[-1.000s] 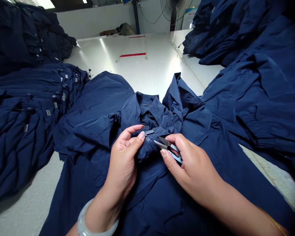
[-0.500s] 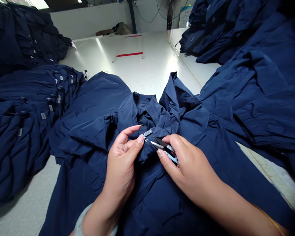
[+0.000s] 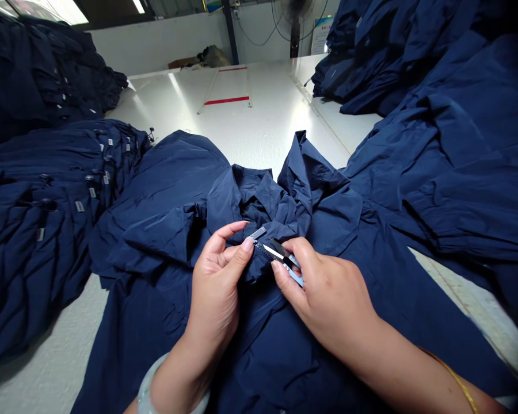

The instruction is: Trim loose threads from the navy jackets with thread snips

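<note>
- As I follow the head view from my remote station, I log the dark blue jacket point(image 3: 168, 178) spread on the white table point(image 3: 242, 141), collar point(image 3: 224, 190) toward the far side.
- Left hand point(image 3: 216, 276): thumb and a finger pinched on the zipper point(image 3: 263, 251), just beside its metal pull tab point(image 3: 258, 233); index finger raised clear. Grip partly hidden behind the cloth.
- Right hand point(image 3: 332, 287): closed around blue-handled thread snips point(image 3: 288, 263), blades parted, tips pointing at the zipper teeth. Whether they touch, I cannot tell.
- Hands near each other but apart, both above the jacket front, below the collar.
- Pale bangle point(image 3: 145, 394) noted on the left wrist; gold band point(image 3: 455, 376) on the right forearm.
- To the left I record a row of labelled garments point(image 3: 21, 213); to the right, a large heap of dark blue clothing point(image 3: 470, 149).
- Beyond: red strip point(image 3: 227, 100) across the tabletop, fan point(image 3: 294, 43) by the wall.
</note>
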Action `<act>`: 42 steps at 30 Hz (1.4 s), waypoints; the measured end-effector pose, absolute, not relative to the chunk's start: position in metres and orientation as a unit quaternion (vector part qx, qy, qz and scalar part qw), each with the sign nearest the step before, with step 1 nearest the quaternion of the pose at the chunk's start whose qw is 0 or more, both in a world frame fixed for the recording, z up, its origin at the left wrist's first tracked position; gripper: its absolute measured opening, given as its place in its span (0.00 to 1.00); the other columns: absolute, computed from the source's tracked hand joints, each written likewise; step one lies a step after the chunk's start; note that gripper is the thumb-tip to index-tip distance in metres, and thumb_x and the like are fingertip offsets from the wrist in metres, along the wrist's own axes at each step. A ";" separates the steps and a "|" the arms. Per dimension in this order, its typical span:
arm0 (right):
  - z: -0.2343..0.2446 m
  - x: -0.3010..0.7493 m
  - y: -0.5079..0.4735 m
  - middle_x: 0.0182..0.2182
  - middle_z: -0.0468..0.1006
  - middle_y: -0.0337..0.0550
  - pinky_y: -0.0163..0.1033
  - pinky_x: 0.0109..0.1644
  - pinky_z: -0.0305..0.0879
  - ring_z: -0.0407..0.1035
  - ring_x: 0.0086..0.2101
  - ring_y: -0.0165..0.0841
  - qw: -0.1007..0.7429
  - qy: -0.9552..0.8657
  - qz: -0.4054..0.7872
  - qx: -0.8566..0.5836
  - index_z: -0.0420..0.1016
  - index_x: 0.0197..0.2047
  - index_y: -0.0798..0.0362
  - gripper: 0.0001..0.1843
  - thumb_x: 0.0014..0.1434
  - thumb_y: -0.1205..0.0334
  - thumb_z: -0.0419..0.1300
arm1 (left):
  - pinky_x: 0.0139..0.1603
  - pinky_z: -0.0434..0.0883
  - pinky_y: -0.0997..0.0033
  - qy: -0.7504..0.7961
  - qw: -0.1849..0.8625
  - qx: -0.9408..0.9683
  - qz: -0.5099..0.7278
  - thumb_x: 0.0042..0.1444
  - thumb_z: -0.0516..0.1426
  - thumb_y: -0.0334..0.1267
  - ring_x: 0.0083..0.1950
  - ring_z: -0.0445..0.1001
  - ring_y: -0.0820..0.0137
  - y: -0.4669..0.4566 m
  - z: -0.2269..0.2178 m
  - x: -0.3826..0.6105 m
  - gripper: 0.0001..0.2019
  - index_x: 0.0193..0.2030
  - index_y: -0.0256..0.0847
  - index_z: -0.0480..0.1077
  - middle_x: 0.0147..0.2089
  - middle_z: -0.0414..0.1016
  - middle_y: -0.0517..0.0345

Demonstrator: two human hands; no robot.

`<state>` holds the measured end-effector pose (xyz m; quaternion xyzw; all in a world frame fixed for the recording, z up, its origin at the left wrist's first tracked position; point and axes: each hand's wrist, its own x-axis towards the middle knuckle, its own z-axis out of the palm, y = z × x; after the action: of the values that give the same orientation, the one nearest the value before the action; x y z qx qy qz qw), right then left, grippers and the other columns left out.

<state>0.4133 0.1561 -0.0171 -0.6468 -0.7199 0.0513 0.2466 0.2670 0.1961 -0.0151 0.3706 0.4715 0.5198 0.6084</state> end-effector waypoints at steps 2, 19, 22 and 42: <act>-0.018 0.412 0.156 0.28 0.81 0.39 0.39 0.25 0.49 0.75 0.24 0.34 0.248 -0.719 0.048 -0.647 0.71 0.46 0.53 0.12 0.66 0.55 0.53 | 0.37 0.70 0.79 0.471 0.609 0.368 0.521 0.54 0.65 0.37 0.31 0.74 0.76 0.196 -0.015 0.267 0.16 0.50 0.45 0.73 0.33 0.80 0.62; -0.021 0.409 0.158 0.33 0.83 0.42 0.39 0.26 0.56 0.77 0.27 0.36 0.244 -0.732 0.058 -0.633 0.68 0.57 0.54 0.17 0.68 0.58 0.52 | 0.40 0.71 0.80 0.471 0.605 0.369 0.524 0.54 0.65 0.37 0.33 0.75 0.77 0.197 -0.019 0.268 0.16 0.50 0.44 0.73 0.36 0.81 0.61; -0.021 0.409 0.158 0.32 0.83 0.43 0.39 0.26 0.57 0.77 0.27 0.37 0.242 -0.731 0.058 -0.635 0.69 0.56 0.55 0.17 0.68 0.58 0.51 | 0.40 0.71 0.80 0.478 0.600 0.373 0.523 0.54 0.66 0.38 0.33 0.76 0.76 0.197 -0.020 0.268 0.17 0.50 0.45 0.73 0.36 0.81 0.61; -0.027 0.409 0.159 0.30 0.82 0.45 0.39 0.25 0.58 0.75 0.24 0.33 0.224 -0.758 -0.030 -0.612 0.72 0.60 0.56 0.21 0.70 0.60 0.48 | 0.41 0.70 0.83 0.480 0.604 0.376 0.513 0.55 0.65 0.37 0.36 0.76 0.78 0.198 -0.020 0.267 0.15 0.50 0.45 0.74 0.39 0.81 0.62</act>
<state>0.4094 0.1592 -0.0274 -0.6117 -0.7580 -0.0303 0.2243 0.2670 0.1977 -0.0196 0.3759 0.4802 0.5133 0.6039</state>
